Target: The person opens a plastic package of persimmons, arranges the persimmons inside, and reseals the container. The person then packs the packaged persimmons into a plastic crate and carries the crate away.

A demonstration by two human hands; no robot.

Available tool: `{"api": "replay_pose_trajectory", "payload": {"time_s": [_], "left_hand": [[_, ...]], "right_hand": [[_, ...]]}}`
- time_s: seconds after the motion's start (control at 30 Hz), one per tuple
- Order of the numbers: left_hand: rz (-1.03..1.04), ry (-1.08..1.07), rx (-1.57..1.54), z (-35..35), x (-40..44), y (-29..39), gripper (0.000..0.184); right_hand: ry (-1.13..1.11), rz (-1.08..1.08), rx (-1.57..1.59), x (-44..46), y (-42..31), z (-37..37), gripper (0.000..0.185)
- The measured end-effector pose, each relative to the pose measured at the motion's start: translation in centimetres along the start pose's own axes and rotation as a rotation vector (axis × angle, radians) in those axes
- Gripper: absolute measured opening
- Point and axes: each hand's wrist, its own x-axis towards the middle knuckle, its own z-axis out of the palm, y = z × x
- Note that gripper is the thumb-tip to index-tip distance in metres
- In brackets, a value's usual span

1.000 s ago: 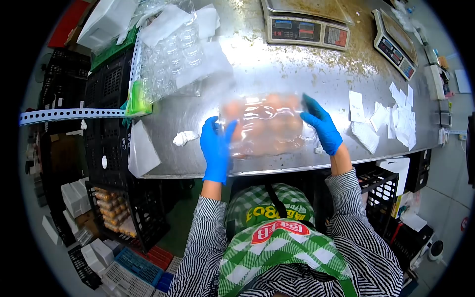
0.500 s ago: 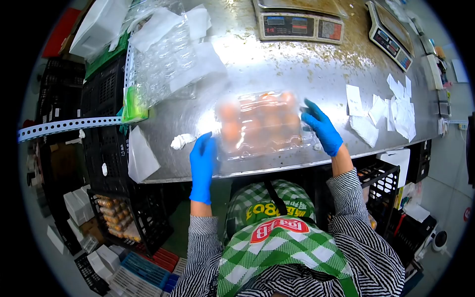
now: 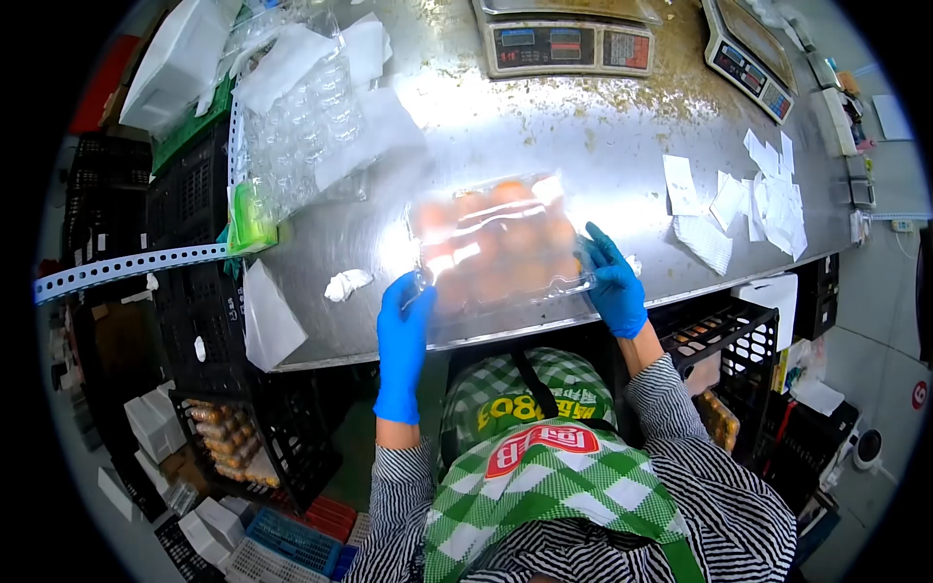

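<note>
A clear plastic egg carton (image 3: 501, 238) filled with brown eggs lies slightly turned near the front edge of the metal table; glare and blur soften its outline. My left hand (image 3: 403, 316), in a blue glove, grips the carton's near left corner between thumb and fingers. At the right end, my blue-gloved right hand (image 3: 614, 287) holds the carton's edge, index finger pointing up and away. Parts of the fingers under the carton's rim are hidden.
Stacked clear empty cartons (image 3: 306, 136) with paper sheets stand at left. Two digital scales (image 3: 573, 49) sit at the back. Paper slips (image 3: 773, 209) are scattered right, and a crumpled tissue (image 3: 347, 284) lies left of the carton. Black crates (image 3: 243, 442) flank the table below.
Both hands have closed in on the carton's ends, the left moving up to its corner and the right coming down onto its edge. The carton has turned slightly.
</note>
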Motion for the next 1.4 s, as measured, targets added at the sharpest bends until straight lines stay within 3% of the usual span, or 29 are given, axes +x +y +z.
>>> {"api": "replay_pose_trajectory", "payload": {"time_s": [0.13,0.23,0.33,0.37,0.47,0.73,0.93,1.03,1.13,1.17,1.27,1.3,1.4], "left_hand": [[0.038,0.031,0.039,0.3,-0.1,1.3,0.033],[0.132,0.039,0.107,-0.2,0.7,-0.3,0.032],[0.069,0.017,0.058,-0.4,0.8,-0.6,0.032],[0.071,0.014,0.068,-0.4,0.8,-0.8,0.032],[0.068,0.010,0.099,-0.4,0.8,-0.9,0.032],[0.044,-0.011,0.116,-0.5,0.6,-0.7,0.036],[-0.079,-0.033,0.006,0.1,0.2,1.1,0.038],[-0.030,-0.041,-0.037,0.2,0.2,1.0,0.039],[0.032,-0.006,-0.028,0.2,0.7,0.1,0.040],[-0.013,0.005,-0.037,0.2,0.8,0.3,0.039],[-0.124,-0.001,-0.014,-0.1,1.6,1.0,0.035],[-0.141,-0.028,0.026,-0.3,2.1,0.6,0.033],[-0.223,-0.146,0.077,-1.2,4.1,-1.1,0.020]], "right_hand": [[-0.009,-0.053,0.047,1.1,1.1,-1.2,0.063],[0.091,-0.102,-0.343,1.2,1.5,0.2,0.062],[0.090,-0.136,-0.805,2.8,2.2,-0.8,0.061],[0.193,-0.100,-0.836,2.5,1.9,-0.1,0.057],[0.231,-0.003,-0.647,2.6,0.6,1.8,0.057],[0.186,0.003,-0.772,3.4,-0.4,1.4,0.044],[0.164,0.094,-0.725,3.6,-0.6,0.7,0.045],[0.108,0.039,-0.687,2.8,-0.5,0.3,0.050],[-0.011,0.191,-0.182,2.2,-2.5,0.8,0.052],[0.112,0.185,0.016,2.5,-1.7,-1.0,0.051],[0.007,0.329,-0.022,3.3,-3.0,-0.8,0.042],[0.151,0.263,-0.374,3.3,-3.0,0.7,0.034],[0.141,0.313,-0.612,4.3,-3.0,0.0,0.027]]}}
